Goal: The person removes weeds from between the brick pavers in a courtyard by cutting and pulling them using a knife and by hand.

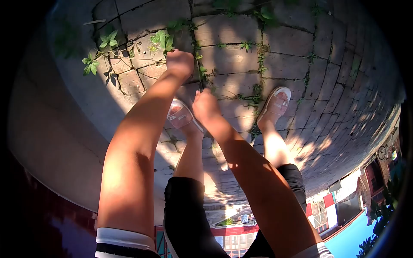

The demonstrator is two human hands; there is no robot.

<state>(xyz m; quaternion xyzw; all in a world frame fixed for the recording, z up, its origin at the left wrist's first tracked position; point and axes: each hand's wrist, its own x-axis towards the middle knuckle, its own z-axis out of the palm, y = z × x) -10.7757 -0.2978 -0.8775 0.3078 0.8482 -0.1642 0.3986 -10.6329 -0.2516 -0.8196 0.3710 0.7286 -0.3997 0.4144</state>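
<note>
My left hand (180,63) is closed in a fist against a green leafy weed (161,40), whose leaves stick out at its upper left. Lower and to the right, my right hand (207,107) has its fingers pressed together beside a thin stem in the paving gap; what it pinches is too small to tell. A trailing vine with broad leaves (108,39) spreads over the bricks left of my left hand. The two hands are apart.
My sandalled feet (180,115) (278,102) stand on brick paving (228,58), one close below my right hand. Small weeds (262,56) grow along the joints. A smooth pale surface (81,99) curves along the left. Buildings appear upside down at the bottom.
</note>
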